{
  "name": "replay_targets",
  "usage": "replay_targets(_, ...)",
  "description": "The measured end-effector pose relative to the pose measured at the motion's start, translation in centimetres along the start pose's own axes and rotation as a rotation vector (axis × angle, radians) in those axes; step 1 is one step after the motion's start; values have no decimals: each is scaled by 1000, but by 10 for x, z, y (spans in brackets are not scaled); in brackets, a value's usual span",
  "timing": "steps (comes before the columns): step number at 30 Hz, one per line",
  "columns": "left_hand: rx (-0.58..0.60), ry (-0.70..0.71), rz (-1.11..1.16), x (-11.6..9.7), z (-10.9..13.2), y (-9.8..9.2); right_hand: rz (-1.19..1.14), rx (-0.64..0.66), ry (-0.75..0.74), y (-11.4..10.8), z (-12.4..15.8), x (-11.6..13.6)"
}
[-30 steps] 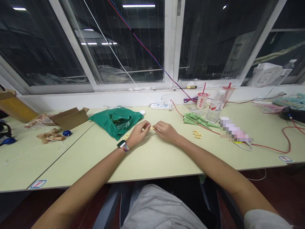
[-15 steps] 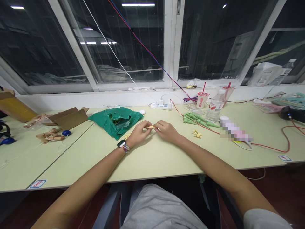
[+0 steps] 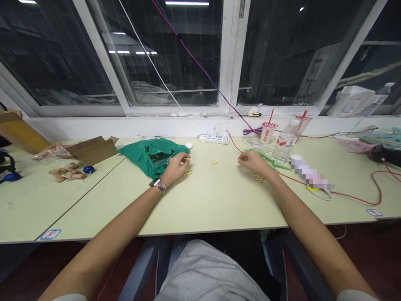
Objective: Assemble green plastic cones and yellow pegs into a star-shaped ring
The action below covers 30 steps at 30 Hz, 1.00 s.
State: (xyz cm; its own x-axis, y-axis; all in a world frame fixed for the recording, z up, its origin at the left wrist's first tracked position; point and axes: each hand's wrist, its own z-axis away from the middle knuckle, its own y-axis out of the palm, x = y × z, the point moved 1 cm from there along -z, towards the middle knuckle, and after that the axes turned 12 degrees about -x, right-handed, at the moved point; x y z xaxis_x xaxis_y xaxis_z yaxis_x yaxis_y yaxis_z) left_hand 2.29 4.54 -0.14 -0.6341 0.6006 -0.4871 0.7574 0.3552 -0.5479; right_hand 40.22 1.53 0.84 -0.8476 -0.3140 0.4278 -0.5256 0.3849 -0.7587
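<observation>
My left hand (image 3: pixel 175 168) rests near the green plastic bag (image 3: pixel 153 156), its fingertips pinching a tiny yellow piece (image 3: pixel 187 159). Just below those fingers, another yellow piece (image 3: pixel 187 172) lies on the table. A third small yellow piece (image 3: pixel 214 162) sits alone between my hands. My right hand (image 3: pixel 254 162) pinches a small pale piece (image 3: pixel 239 159) at its fingertips. Green plastic spiked parts (image 3: pixel 260 152) lie just behind that hand, and a little cluster of yellow pieces (image 3: pixel 258 177) lies partly hidden beside its wrist.
A power strip (image 3: pixel 214 139) stands at the window ledge, beside a paper cup (image 3: pixel 268 132) and a plastic bottle (image 3: pixel 284 144). A red wire (image 3: pixel 341 193) runs across the pale table (image 3: pixel 213 200). A cardboard box (image 3: pixel 90 150) and tan rolled strips (image 3: pixel 65 173) lie at left.
My hands have parted, the left moving left and the right moving right. They no longer meet over the yellow piece, and a yellow piece now lies on the table between them.
</observation>
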Motion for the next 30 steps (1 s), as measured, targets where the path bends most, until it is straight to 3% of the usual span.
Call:
replay_targets(4,48,-34,-60,10,-3,2,113,13,135,-35,15,-52)
replay_targets(7,96,-48,-105,13,-4,3,172,55,178,-42,22,-68)
replay_targets(23,202,130,-212,1,-5,0,162,207,198,-40,24,-57)
replay_targets(30,255,183,-203,-4,-1,1,123,211,185,-41,26,-52)
